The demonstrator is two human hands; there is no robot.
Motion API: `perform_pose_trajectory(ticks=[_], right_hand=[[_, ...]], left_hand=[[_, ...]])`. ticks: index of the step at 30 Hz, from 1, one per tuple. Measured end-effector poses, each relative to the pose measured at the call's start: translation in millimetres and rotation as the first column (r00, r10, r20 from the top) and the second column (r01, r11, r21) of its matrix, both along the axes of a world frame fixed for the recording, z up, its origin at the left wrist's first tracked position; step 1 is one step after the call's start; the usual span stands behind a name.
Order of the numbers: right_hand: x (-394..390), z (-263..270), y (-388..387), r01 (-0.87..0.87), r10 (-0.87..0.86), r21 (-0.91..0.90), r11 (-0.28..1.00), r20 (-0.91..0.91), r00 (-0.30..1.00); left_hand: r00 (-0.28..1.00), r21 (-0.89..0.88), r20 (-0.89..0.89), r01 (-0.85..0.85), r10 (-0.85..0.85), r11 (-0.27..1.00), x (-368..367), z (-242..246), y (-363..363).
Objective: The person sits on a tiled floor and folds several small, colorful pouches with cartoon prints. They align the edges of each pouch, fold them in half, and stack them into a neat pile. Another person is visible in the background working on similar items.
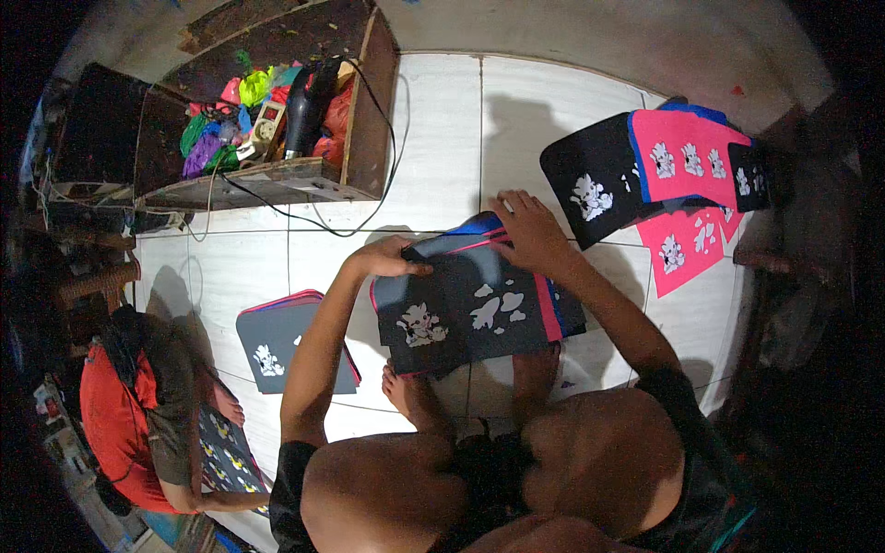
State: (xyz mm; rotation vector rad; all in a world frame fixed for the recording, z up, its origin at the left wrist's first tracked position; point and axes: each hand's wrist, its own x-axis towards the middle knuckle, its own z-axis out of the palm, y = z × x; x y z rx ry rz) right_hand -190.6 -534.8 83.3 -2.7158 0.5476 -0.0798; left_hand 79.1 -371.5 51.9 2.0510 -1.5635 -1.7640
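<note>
In the middle of the view is a stack of black, pink and blue fabric pieces point(498, 276), the top one black with a white cartoon animal print and white cloud shapes. My left hand point(387, 257) grips the stack's upper left corner, thumb on top and fingers beneath. My right hand point(531, 231) lies at the upper right edge with fingers spread; whether it pinches any layer cannot be told. Left of my left forearm lies a second stack of dark grey pieces point(297, 345) with pink and blue edges. Black, pink and blue printed pieces point(684, 155) are piled at the right.
A wooden box point(366, 117) at the upper left holds colourful bundles, a power socket strip point(266, 128) and a black cylindrical object point(308, 107). A black cable point(332, 231) loops onto the white tiled floor. Another person point(162, 415) sits at the lower left beside patterned fabric point(225, 453).
</note>
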Motion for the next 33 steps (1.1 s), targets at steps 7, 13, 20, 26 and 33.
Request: perform_pose_trajectory(ticks=[7,13,20,26,33], right_hand=[[-29.1,-24.8,15.0,-0.041,0.053,0.118,0.992,-0.108,0.993],[-26.0,-26.6,8.9,-0.054,0.074,0.161,0.986,-0.121,0.99],[-41.7,-45.4,22.5,-0.077,0.075,0.009,0.997,0.102,0.992],[-40.9,-45.7,23.1,-0.038,0.036,0.014,0.999,0.13,0.991],[-43.7,-50.2,23.7,-0.033,0.043,-0.054,0.998,0.185,0.982]], left_hand=[[0.992,0.02,0.012,-0.126,0.126,0.992,-6.6,8.9,2.2],[0.985,-0.053,0.047,-0.166,0.169,0.985,-16.7,29.9,5.7],[0.984,-0.119,-0.01,-0.179,0.179,0.977,-17.6,20.6,14.0],[0.985,-0.123,-0.017,-0.171,0.17,0.978,-11.9,13.4,20.1],[0.971,-0.134,-0.012,-0.24,0.24,0.962,-8.7,7.5,34.8]])
